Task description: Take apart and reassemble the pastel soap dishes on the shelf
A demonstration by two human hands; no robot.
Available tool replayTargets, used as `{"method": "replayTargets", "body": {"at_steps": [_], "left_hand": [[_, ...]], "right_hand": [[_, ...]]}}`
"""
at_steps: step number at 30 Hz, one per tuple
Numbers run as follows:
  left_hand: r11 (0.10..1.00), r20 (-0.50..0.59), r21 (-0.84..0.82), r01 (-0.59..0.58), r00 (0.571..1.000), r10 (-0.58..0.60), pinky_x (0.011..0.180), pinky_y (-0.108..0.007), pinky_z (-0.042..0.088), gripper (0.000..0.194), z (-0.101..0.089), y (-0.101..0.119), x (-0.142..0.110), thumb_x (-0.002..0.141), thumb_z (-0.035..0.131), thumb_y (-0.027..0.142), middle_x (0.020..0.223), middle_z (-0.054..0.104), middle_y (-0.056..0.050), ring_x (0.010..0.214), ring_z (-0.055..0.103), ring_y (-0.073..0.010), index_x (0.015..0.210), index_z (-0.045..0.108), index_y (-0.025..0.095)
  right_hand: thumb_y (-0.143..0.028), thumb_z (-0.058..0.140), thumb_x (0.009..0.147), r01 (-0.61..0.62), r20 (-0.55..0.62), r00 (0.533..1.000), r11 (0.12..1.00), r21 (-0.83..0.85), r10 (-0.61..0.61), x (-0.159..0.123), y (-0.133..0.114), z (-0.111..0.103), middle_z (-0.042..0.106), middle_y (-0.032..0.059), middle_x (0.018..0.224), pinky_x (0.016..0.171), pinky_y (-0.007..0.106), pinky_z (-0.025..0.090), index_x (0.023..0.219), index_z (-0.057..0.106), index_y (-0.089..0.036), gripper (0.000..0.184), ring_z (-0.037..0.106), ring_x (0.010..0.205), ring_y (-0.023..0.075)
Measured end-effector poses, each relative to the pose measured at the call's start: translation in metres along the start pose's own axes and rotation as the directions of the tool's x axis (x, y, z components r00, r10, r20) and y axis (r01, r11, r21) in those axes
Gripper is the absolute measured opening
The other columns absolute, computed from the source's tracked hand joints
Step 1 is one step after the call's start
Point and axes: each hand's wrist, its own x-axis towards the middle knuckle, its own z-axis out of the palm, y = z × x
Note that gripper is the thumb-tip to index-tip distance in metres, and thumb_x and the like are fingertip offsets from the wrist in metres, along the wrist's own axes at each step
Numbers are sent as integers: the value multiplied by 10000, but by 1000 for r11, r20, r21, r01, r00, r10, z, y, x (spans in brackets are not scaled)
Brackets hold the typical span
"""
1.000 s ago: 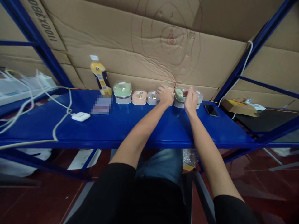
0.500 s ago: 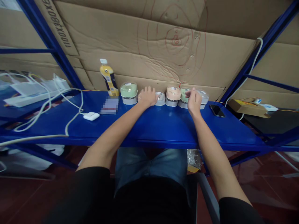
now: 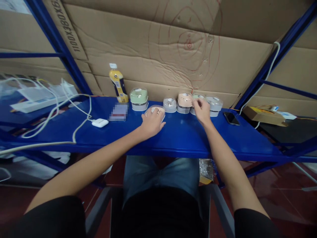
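Observation:
My left hand (image 3: 151, 125) is over a small pink container with a clear lid (image 3: 155, 108), its fingers spread across the top and closed around it. That container sits in front of a row of similar lidded containers. Loosely bent, the fingers of my right hand (image 3: 202, 111) show nothing between them; they overlap a green container (image 3: 198, 97), and contact is unclear. On either side of that one stand a peach container (image 3: 184, 100) and a grey one (image 3: 214, 104). A lower grey container (image 3: 169, 105) is left of the peach one, and a larger green one (image 3: 139, 99) is farther left.
A yellow bottle (image 3: 119, 86) stands at the back left of the blue shelf (image 3: 183, 135). Nearer lie a blurred card (image 3: 119, 111), a white case (image 3: 100, 122) and looping white cables (image 3: 76, 127). A phone (image 3: 231, 118) lies right; cardboard (image 3: 128, 43) forms the back.
My left hand has come toward me, bringing the pink container out from the row, where the hand had covered it. My right hand has shifted slightly left and lowered its fingers.

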Motion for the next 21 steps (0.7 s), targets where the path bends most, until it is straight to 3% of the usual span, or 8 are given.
{"method": "replayTargets", "body": {"at_steps": [3,5,8,10,13,16,19,21], "left_hand": [[974,-65,-117,-196,980,190,1148,-722,512,454,5,-5,-20,1052,683,329,1632,546,-249,1550,459,-497,1478,616,189],[897,-126,-263,-356,934,334,1215,-669,497,461,13,-13,-17,1015,732,328,1626,549,-207,1536,508,-442,1453,637,223],[723,-227,-472,-504,862,453,1299,-605,457,564,27,-24,3,935,812,376,1634,529,-167,1548,528,-403,1461,643,262],[664,-253,-559,-497,865,434,1302,-616,455,773,36,-29,18,841,883,423,1618,546,-178,1544,537,-420,1534,583,255],[649,-200,-652,-393,914,353,1233,-649,511,1063,47,-33,33,722,948,529,1571,599,-221,1466,609,-460,1614,472,197],[646,-143,-693,-319,940,311,1172,-616,559,1169,53,-36,34,698,963,596,1549,638,-226,1407,664,-455,1648,425,179],[662,-175,-673,-331,940,292,1178,-576,559,1168,50,-38,28,719,967,576,1560,645,-206,1412,660,-431,1681,424,197],[673,-193,-635,-379,921,338,1209,-578,536,1003,46,-37,23,806,917,553,1535,659,-185,1416,646,-411,1656,510,210]], "right_hand": [[-693,778,906,128,317,939,991,47,-136,-10,-9,10,815,122,1145,958,487,628,1083,787,-231,494,762,1042,297],[-715,905,773,212,498,837,973,87,-227,-17,-15,17,753,158,1432,1123,550,592,1335,763,-235,753,720,1307,368],[-726,997,644,273,658,699,955,115,-279,-27,-22,25,653,159,1618,1276,620,484,1551,661,-265,1072,607,1506,430],[-719,995,655,274,703,662,957,96,-260,-31,-27,27,682,154,1590,1254,634,502,1592,631,-270,1101,639,1471,438],[-696,973,698,270,709,675,963,19,-204,-34,-32,28,737,168,1507,1200,634,539,1572,652,-237,1038,694,1389,439],[-676,953,727,245,682,710,970,-9,-173,-33,-32,25,754,176,1471,1177,613,553,1495,701,-207,935,718,1338,421],[-684,873,825,166,641,756,986,9,-133,-26,-27,14,777,150,1425,1111,569,590,1457,714,-213,804,749,1240,375],[-707,811,878,98,602,796,995,-16,-69,-19,-20,3,794,142,1378,1088,569,595,1445,718,-209,760,751,1198,367]]}}
